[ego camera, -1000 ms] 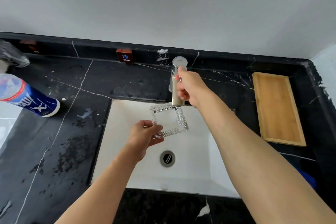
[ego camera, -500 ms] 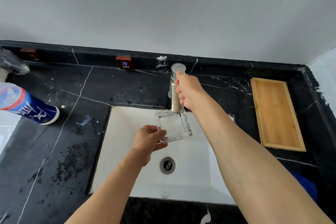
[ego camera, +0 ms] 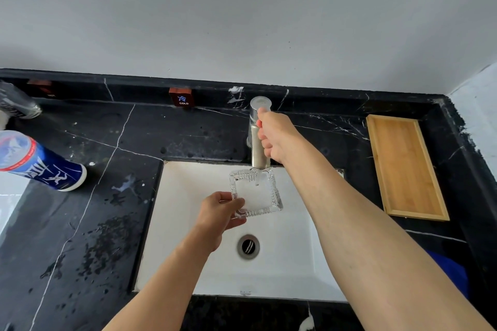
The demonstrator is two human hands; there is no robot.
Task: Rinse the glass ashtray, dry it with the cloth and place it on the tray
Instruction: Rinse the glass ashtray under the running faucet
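Observation:
A square clear glass ashtray with ribbed edges hangs over the white sink, directly under the spout of the metal faucet. My left hand pinches its near left corner. My right hand is wrapped around the faucet's lever. Water looks to be falling onto the ashtray's far edge. An empty wooden tray lies on the black counter to the right of the sink. A blue cloth peeks out behind my right forearm, mostly hidden.
The black marble counter is wet and speckled left of the sink. A blue-and-white can lies on its side at the far left, with another container behind it. A small "COLD" label sits on the backsplash. The drain is open.
The ashtray has moved slightly right and back, ending under the spout. My right hand has stayed on the faucet lever, and water now shows on the ashtray.

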